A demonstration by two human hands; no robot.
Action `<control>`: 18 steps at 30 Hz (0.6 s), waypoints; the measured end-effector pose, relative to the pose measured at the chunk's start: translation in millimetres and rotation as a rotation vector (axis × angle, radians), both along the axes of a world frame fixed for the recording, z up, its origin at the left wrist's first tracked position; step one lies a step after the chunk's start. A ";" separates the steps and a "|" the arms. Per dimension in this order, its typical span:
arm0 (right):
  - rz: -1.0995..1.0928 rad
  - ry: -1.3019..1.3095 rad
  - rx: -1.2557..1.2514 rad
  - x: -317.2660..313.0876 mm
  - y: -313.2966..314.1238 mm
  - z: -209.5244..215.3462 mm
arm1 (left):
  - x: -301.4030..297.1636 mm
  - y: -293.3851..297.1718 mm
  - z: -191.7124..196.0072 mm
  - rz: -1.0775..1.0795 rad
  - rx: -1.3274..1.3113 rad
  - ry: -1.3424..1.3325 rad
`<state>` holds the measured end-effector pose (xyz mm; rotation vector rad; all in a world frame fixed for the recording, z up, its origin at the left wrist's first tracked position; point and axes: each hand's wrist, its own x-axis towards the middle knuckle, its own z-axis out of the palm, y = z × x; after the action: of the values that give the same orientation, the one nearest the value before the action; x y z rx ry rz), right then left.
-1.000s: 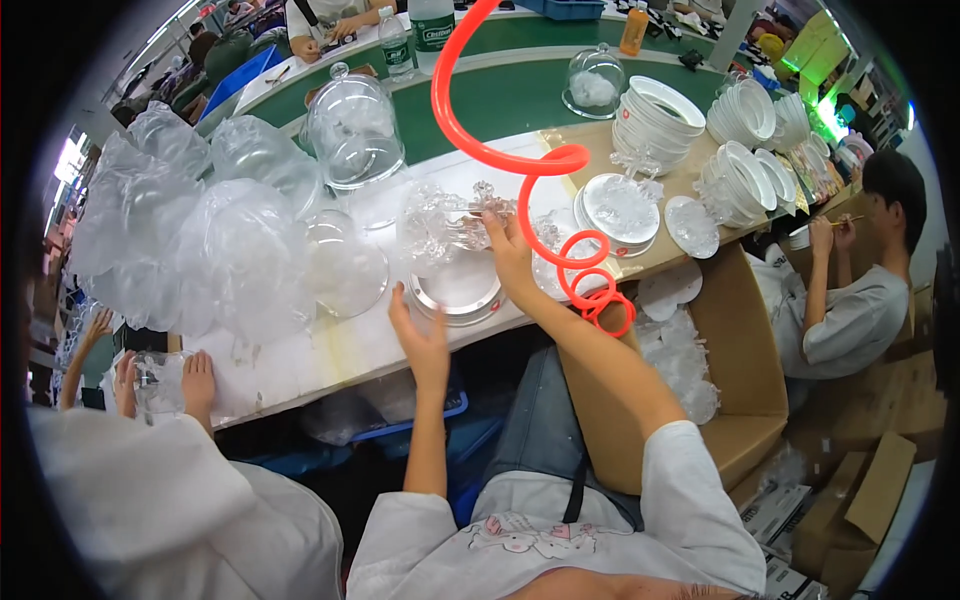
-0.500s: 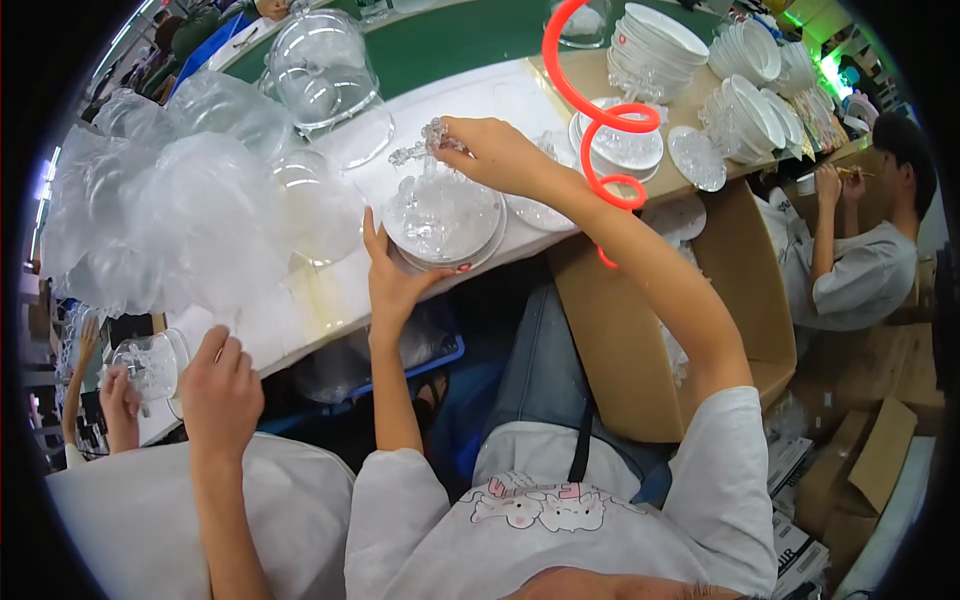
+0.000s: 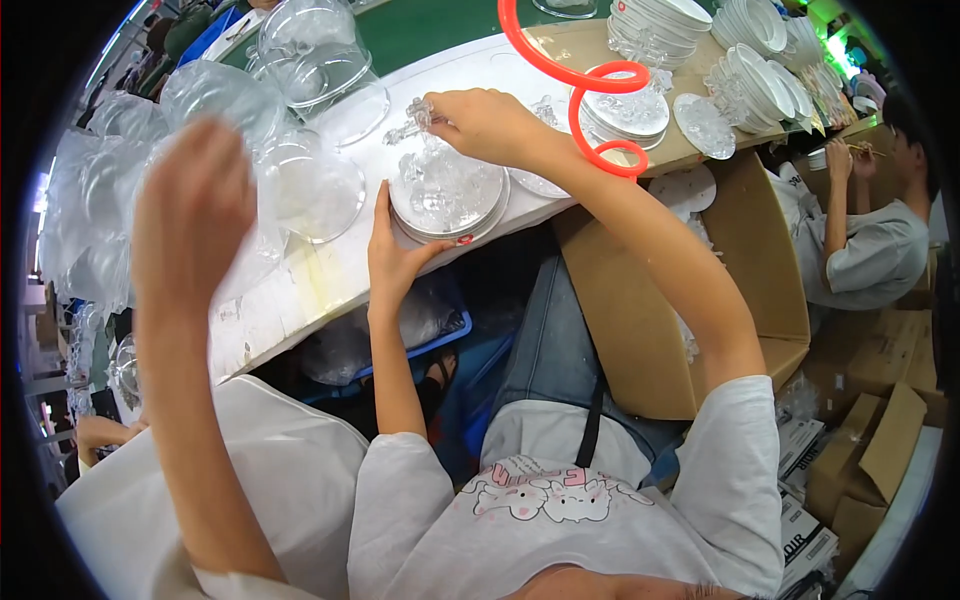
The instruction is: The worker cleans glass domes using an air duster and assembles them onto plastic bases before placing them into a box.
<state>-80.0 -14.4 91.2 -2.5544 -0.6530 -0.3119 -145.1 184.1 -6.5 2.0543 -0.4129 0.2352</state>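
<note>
A round clear plastic base (image 3: 447,196) with moulded clear figures on it lies at the near edge of the white table (image 3: 300,285). My left hand (image 3: 394,255) cups its left rim, thumb along the front. My right hand (image 3: 487,124) is above the base's far side, fingers pinched on a small clear plastic piece (image 3: 412,118).
A co-worker's raised hand (image 3: 195,195) is at left, in front of clear domes (image 3: 305,185) and bagged clear covers (image 3: 95,200). Stacks of white plates (image 3: 655,25) stand far right. A red coiled hose (image 3: 585,95) hangs over my right wrist. An open cardboard box (image 3: 665,300) is below the table.
The view has dropped closer to the table. My right hand stays at the base's far side with the small piece. The co-worker's hand at left has risen high.
</note>
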 end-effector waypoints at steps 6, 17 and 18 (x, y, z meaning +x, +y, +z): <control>-0.004 -0.003 -0.043 -1.7 9.0 7.7 | 0.6 2.4 10.5 0.018 0.029 0.025; 0.012 0.065 -0.072 7.8 4.7 -6.6 | -0.3 -3.7 12.1 -0.020 0.042 0.022; 0.001 0.051 -0.077 7.0 5.2 -8.3 | 1.2 -3.8 9.7 -0.034 0.053 -0.036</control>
<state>-73.0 -9.2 82.9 -2.6255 -0.6594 -0.2244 -143.9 180.3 3.2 2.0954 -0.4801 0.2431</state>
